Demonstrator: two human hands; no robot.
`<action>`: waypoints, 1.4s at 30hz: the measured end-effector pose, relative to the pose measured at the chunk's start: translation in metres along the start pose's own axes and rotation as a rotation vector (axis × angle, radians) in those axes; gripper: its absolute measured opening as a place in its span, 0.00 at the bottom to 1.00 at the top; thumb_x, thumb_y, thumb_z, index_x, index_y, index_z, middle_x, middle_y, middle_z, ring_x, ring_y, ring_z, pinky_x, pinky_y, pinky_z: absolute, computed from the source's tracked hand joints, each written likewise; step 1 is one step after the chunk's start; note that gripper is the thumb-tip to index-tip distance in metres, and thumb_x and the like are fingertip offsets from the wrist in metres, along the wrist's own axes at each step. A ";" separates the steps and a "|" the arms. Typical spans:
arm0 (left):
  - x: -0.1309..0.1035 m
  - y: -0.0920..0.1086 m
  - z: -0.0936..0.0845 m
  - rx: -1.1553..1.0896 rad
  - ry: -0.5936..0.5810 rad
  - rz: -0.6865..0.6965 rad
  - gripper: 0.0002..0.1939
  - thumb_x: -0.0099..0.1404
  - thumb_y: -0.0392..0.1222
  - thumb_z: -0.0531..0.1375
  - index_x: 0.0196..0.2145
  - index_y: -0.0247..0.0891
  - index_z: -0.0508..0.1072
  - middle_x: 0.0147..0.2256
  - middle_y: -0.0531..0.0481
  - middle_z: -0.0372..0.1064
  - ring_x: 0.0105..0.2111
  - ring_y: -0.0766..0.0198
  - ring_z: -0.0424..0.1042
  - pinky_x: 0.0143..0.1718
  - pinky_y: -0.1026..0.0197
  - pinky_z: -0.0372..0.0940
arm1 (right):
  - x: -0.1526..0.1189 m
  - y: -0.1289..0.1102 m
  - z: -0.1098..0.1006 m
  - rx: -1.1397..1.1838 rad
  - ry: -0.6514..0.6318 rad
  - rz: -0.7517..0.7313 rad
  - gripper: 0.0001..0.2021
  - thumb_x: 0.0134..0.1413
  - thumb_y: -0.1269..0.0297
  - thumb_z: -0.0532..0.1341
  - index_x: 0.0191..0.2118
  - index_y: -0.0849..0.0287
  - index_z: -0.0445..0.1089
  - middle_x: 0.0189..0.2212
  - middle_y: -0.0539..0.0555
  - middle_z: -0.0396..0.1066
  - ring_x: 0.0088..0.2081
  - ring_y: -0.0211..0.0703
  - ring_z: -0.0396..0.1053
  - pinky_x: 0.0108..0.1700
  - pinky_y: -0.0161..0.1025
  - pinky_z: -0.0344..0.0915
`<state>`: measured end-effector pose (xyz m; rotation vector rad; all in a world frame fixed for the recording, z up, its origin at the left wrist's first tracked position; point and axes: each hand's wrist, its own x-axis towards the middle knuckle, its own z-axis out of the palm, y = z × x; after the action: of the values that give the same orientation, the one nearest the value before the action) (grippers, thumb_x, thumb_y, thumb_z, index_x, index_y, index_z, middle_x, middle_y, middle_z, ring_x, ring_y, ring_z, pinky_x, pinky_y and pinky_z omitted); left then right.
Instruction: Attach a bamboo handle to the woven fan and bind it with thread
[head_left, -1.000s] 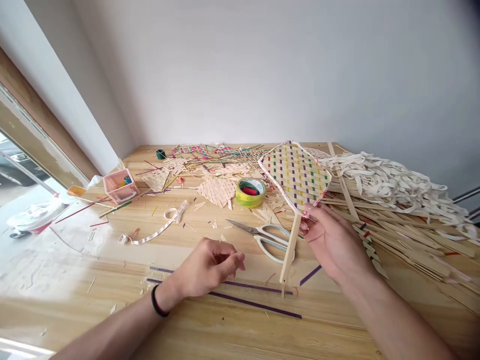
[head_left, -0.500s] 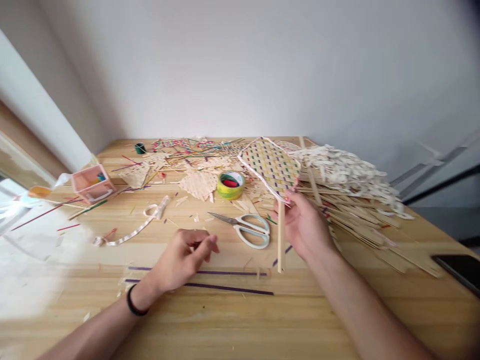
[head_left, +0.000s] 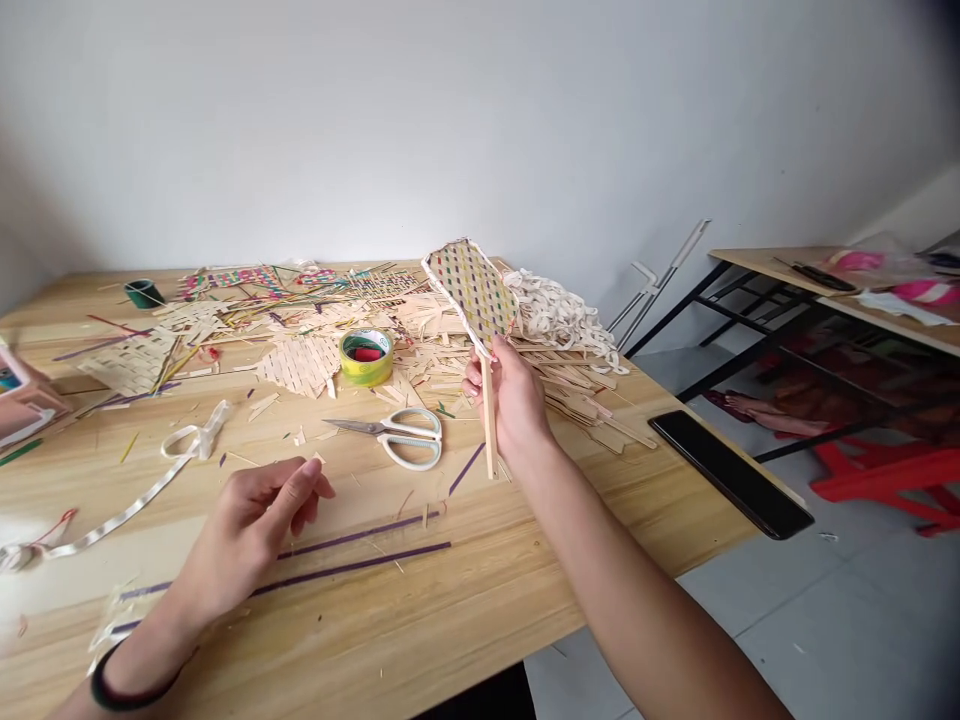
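A woven fan (head_left: 474,288) with a white edge and a flat wooden handle is held upright in my right hand (head_left: 514,395), whose fingers wrap the place where handle and panel meet. My left hand (head_left: 251,525) rests above two purple strips (head_left: 360,565) on the table, its fingers curled together; what they hold, if anything, is hidden. White-handled scissors (head_left: 405,435) lie between the hands, blades pointing left. Behind the scissors sits a yellow tape roll (head_left: 366,358) with something red inside it.
Loose wooden strips (head_left: 585,400) and heaped white cord (head_left: 562,315) lie at the back right. A black phone (head_left: 727,470) rests at the right edge. Woven pieces (head_left: 300,365), white ribbon (head_left: 150,495) and a pink box (head_left: 26,395) are leftward. Beyond stands another table (head_left: 787,265).
The view has swung to the right, showing the second table, a red stool and the floor. The fan is still in my right hand, its panel now turned more edge-on and standing higher.
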<state>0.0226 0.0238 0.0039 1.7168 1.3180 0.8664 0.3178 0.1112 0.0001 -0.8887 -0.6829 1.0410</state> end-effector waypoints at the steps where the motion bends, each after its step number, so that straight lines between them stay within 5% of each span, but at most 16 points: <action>1: 0.000 0.000 0.000 0.003 0.010 0.003 0.36 0.72 0.75 0.59 0.26 0.40 0.83 0.20 0.49 0.70 0.21 0.62 0.68 0.22 0.64 0.63 | 0.001 0.000 -0.001 -0.001 0.001 -0.007 0.27 0.54 0.41 0.75 0.34 0.53 0.61 0.29 0.45 0.67 0.23 0.33 0.62 0.24 0.34 0.59; 15: 0.004 0.004 -0.009 -0.039 0.135 0.025 0.35 0.68 0.76 0.63 0.25 0.39 0.84 0.19 0.49 0.68 0.20 0.62 0.68 0.21 0.63 0.66 | 0.012 -0.014 -0.014 -0.001 0.035 -0.033 0.24 0.52 0.44 0.76 0.38 0.52 0.65 0.31 0.45 0.68 0.29 0.35 0.64 0.30 0.33 0.63; 22: 0.005 -0.003 -0.009 0.016 0.126 0.001 0.36 0.70 0.76 0.60 0.27 0.39 0.84 0.20 0.50 0.69 0.21 0.61 0.69 0.22 0.61 0.68 | -0.028 0.008 0.016 -0.202 -0.407 0.274 0.20 0.45 0.53 0.81 0.39 0.59 0.80 0.34 0.53 0.79 0.32 0.41 0.72 0.31 0.35 0.63; 27: 0.004 -0.003 -0.014 0.001 0.220 0.008 0.36 0.70 0.77 0.60 0.26 0.40 0.81 0.19 0.52 0.67 0.21 0.62 0.67 0.24 0.61 0.66 | -0.062 0.025 0.030 -0.369 -0.792 0.310 0.18 0.53 0.51 0.78 0.40 0.59 0.79 0.38 0.53 0.82 0.41 0.45 0.77 0.46 0.41 0.72; 32: 0.005 -0.006 -0.015 0.040 0.237 -0.026 0.37 0.70 0.78 0.58 0.26 0.40 0.80 0.19 0.51 0.68 0.21 0.61 0.67 0.25 0.59 0.65 | -0.073 0.025 0.032 -0.435 -0.799 0.279 0.12 0.62 0.57 0.73 0.40 0.59 0.75 0.36 0.51 0.78 0.35 0.39 0.73 0.39 0.37 0.69; 35: 0.005 -0.009 -0.014 0.035 0.198 -0.025 0.37 0.70 0.77 0.58 0.27 0.40 0.81 0.20 0.51 0.68 0.22 0.61 0.68 0.25 0.60 0.65 | -0.072 0.023 0.032 -0.355 -0.774 0.311 0.15 0.61 0.55 0.74 0.40 0.59 0.72 0.33 0.49 0.75 0.29 0.34 0.69 0.31 0.34 0.66; 42: 0.002 -0.002 -0.001 -0.086 -0.119 0.012 0.33 0.73 0.74 0.60 0.28 0.40 0.75 0.24 0.52 0.66 0.24 0.63 0.65 0.26 0.63 0.64 | -0.073 0.028 0.032 -0.211 -0.806 0.320 0.23 0.58 0.46 0.77 0.38 0.59 0.70 0.32 0.47 0.73 0.26 0.32 0.69 0.29 0.34 0.67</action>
<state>0.0209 0.0259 0.0023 1.6843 1.1766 0.8028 0.2524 0.0588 -0.0131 -0.7554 -1.3707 1.6620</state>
